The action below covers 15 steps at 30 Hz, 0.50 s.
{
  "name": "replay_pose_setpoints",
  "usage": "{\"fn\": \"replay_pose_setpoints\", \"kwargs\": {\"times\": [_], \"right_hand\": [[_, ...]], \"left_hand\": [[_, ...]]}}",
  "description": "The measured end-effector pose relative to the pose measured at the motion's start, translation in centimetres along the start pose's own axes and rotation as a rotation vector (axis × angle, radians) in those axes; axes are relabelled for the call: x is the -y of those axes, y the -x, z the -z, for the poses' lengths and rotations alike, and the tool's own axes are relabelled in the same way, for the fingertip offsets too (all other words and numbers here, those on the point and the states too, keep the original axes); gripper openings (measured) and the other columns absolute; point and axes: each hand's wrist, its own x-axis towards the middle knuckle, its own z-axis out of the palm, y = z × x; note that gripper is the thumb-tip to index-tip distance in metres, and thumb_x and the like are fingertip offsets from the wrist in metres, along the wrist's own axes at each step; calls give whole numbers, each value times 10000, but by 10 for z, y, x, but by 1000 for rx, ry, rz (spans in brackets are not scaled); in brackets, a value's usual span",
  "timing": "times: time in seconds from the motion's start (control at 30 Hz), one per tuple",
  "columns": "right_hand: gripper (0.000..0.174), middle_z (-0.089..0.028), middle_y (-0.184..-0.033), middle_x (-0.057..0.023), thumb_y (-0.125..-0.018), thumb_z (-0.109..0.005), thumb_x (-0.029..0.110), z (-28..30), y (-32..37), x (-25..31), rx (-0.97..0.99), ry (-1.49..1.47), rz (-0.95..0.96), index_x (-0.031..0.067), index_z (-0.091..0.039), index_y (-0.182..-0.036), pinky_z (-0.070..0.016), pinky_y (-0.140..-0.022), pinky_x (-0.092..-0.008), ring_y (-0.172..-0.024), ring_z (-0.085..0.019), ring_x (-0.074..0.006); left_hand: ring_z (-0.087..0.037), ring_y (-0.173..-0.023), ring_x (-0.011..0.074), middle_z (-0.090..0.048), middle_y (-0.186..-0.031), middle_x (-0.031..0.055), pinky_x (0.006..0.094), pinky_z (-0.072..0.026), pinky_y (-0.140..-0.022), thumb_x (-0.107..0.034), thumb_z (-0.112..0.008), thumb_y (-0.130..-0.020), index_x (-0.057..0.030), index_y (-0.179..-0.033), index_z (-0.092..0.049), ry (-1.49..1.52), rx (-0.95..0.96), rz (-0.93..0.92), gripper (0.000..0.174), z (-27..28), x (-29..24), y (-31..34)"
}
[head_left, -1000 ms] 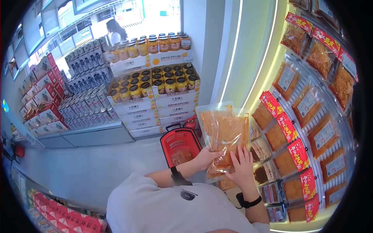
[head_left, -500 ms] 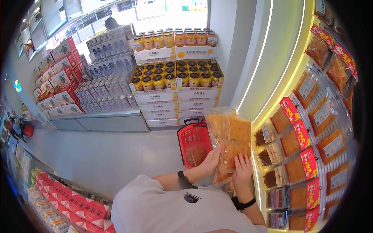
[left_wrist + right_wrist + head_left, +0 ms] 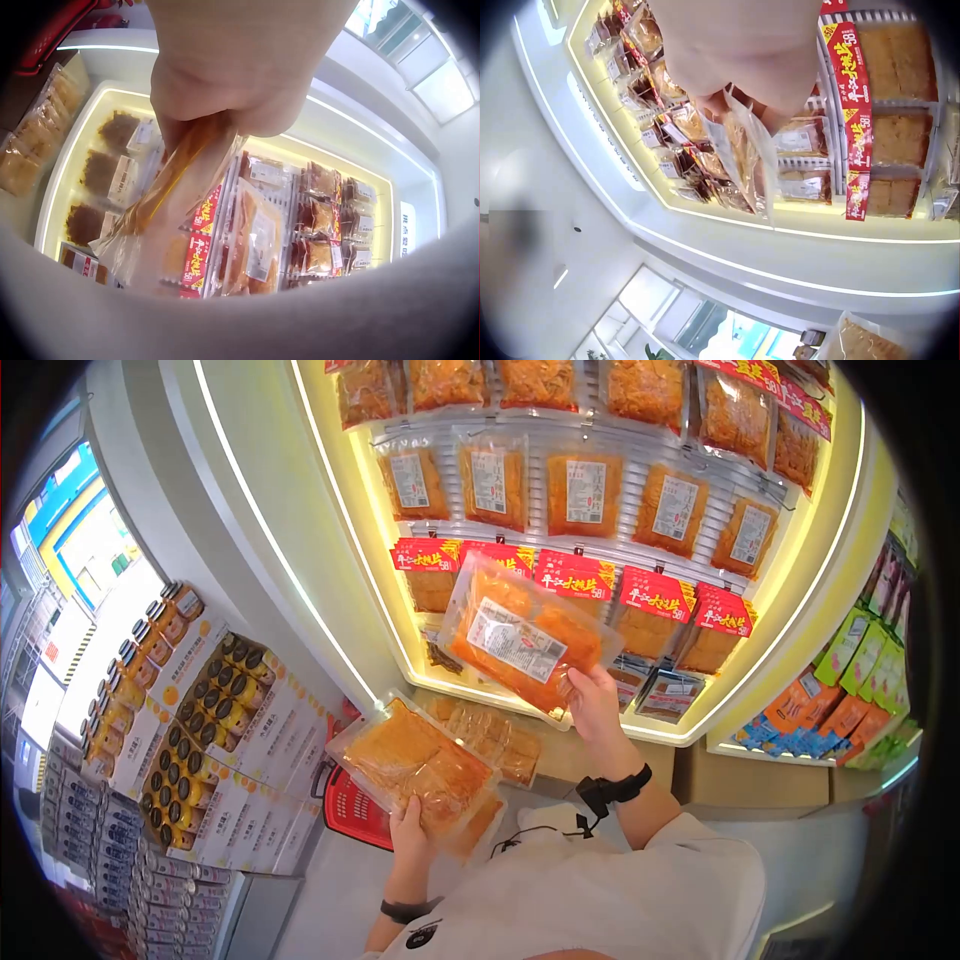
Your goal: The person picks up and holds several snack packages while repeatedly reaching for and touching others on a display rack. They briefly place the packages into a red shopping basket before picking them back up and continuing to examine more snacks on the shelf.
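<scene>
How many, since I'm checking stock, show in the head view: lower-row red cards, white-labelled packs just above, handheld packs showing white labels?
Red rectangular cards: 5
Orange white-labelled plastic packs: 5
Handheld white-labelled orange pack: 1
Total: 11

Labelled pack [image 3: 528, 635]: flat, clear pouch of orange slices, white printed label outward; held aslant, right end lower, before the lower left part of the rack [image 3: 832, 510]. Plain pack [image 3: 415, 755]: clear pouch of orange-brown sheets, unlabelled face showing; held tilted, below the rack's lower left corner. An orange under-pack [image 3: 480, 825], mostly hidden, shows beneath it.
</scene>
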Motion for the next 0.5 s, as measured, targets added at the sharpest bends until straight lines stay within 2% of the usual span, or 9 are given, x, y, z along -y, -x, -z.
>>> {"fn": "replay_pose_setpoints", "kwargs": {"times": [0.07,0.1,0.17,0.2,0.27,0.3,0.33,0.4,0.5], "right_hand": [[297,-641,-1020,-78,-898,-532,78,3,4,42,-29,-507,212,-15,-510,-1180,-513,-726,-286,-951,-627,-226],[297,-641,-1020,-78,-898,-532,78,5,6,54,-54,-500,230,-15,-510,-1180,-513,-726,-286,-951,-627,-226],[307,-645,-990,-88,-900,-562,108,13,8,70,42,-448,135,-22,-494,-1169,-518,-645,-261,-907,-652,-245],[307,-645,-990,-88,-900,-562,108,27,-2,66,14,-451,156,-22,-494,-1169,-518,-645,-261,-907,-652,-245],[180,-655,-806,-85,-918,-560,167,53,-25,55,-69,-194,180,-6,-570,-969,-525,-575,-255,-755,-678,-234],[174,-644,-714,-74,-933,-539,168,55,-30,56,-162,-211,265,-1,-575,-950,-514,-519,-251,-624,-664,-217],[174,-644,-714,-74,-933,-539,168,62,-34,59,-175,-217,277,-1,-575,-950,-514,-519,-251,-624,-664,-217],[226,-658,-897,-105,-924,-542,132,79,-47,63,-167,-297,400,-18,-531,-1093,-483,-500,-234,-682,-675,-225],[229,-655,-897,-117,-925,-540,132,101,-51,71,-192,-258,413,-9,-524,-1104,-476,-495,-235,-651,-666,-209]], "left_hand": [[-554,-1087,281,-521,-1230,147,413,-473,-918,-129,-450,-949,13,-1272,-405,-9,-10,-79,356,-16,-9,1],[-556,-1081,291,-521,-1226,155,422,-480,-906,-145,-464,-944,16,-1275,-403,-6,3,-70,373,-15,-10,-3],[-558,-1077,293,-521,-1225,157,425,-481,-903,-155,-468,-943,19,-1275,-401,-26,10,-61,380,-21,-15,-7],[-559,-1074,295,-521,-1224,159,427,-482,-900,-164,-472,-942,21,-1274,-400,-40,-5,-75,387,-23,-17,-11],[-562,-1069,296,-519,-1223,165,436,-486,-891,-178,-472,-943,24,-1276,-395,-82,33,-84,397,-25,-18,-20],[-561,-1071,297,-519,-1223,165,440,-486,-890,-181,-469,-944,24,-1280,-390,-75,20,-103,402,-29,-19,-24],[-559,-1073,298,-518,-1224,165,445,-486,-888,-185,-467,-945,25,-1283,-385,-64,7,-129,407,-33,-20,-28],[-555,-1079,300,-515,-1227,164,447,-484,-892,-184,-462,-946,15,-1291,-380,-80,10,-146,406,-42,-18,-36],[-552,-1078,301,-513,-1228,160,446,-481,-896,-181,-463,-946,3,-1296,-378,-84,17,-107,405,-47,-8,-49]]}}
